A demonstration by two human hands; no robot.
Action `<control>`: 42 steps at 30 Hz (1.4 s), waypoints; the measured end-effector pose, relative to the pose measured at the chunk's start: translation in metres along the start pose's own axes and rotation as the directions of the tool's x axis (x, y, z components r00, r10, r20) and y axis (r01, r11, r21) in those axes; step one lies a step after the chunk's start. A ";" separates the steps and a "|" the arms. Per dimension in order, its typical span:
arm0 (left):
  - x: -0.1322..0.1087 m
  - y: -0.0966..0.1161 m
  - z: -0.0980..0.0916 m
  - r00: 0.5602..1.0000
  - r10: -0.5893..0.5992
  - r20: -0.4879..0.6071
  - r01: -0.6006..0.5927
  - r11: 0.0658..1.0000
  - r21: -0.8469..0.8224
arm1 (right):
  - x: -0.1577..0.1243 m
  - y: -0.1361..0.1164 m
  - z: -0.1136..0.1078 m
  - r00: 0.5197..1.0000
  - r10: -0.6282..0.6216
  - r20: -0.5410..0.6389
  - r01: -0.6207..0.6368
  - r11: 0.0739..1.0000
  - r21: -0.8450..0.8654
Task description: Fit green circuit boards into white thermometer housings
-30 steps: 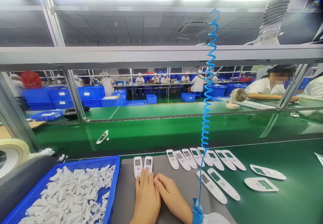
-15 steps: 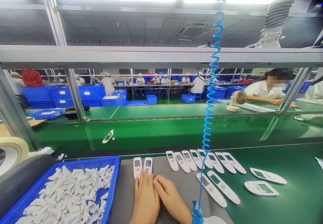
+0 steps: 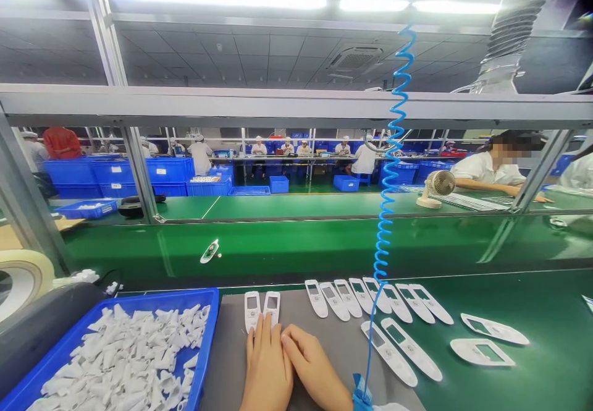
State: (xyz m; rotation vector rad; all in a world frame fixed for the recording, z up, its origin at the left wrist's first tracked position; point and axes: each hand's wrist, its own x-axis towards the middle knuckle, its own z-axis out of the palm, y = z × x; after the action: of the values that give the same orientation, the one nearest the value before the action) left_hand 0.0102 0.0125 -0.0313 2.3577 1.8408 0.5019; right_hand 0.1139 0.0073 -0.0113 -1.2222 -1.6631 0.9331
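Observation:
My left hand (image 3: 267, 361) lies flat, fingers stretched out, over the lower ends of two white plastic housings (image 3: 252, 307) with rectangular windows. They stand side by side on a grey mat (image 3: 227, 361). My right hand (image 3: 317, 364) rests against the side of the left one, its fingers loosely bent and partly hidden; I see nothing held in it. Around the right wrist is a blue strap (image 3: 362, 394) with a coiled blue cord (image 3: 384, 213) running upward. More housings of this kind (image 3: 340, 300) form a row right of the hands, with two longer-looking ones (image 3: 411, 349) in front.
A blue tray (image 3: 210, 337) full of small white plastic parts stands to the left, beside a tape roll (image 3: 28, 281). Two housings (image 3: 482, 352) lie further right. Behind runs a green belt (image 3: 296, 244) carrying a small circuit-board part (image 3: 210, 251). A co-worker sits near a fan (image 3: 436, 187).
On the belt, the circuit-board part has travelled a little to the right. Both hands and the housings stay in place; the view shifts slightly.

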 end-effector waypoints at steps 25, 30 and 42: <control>0.000 -0.004 0.009 0.999 0.003 -0.050 -0.003 1.000 0.006 | 0.000 0.000 0.000 1.000 0.010 0.014 -0.010 1.000 -0.008; 0.000 -0.005 0.010 0.998 0.011 -0.061 -0.010 1.000 0.004 | 0.001 -0.001 0.000 1.000 0.014 0.014 -0.014 1.000 -0.018; -0.001 -0.004 0.009 0.999 0.000 -0.050 -0.001 1.000 -0.014 | 0.000 0.001 0.000 1.000 0.011 0.018 -0.011 1.000 -0.028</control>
State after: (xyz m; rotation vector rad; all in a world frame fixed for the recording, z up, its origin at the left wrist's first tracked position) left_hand 0.0094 0.0138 -0.0410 2.3576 1.8512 0.5763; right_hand 0.1147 0.0072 -0.0126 -1.2459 -1.6905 0.9330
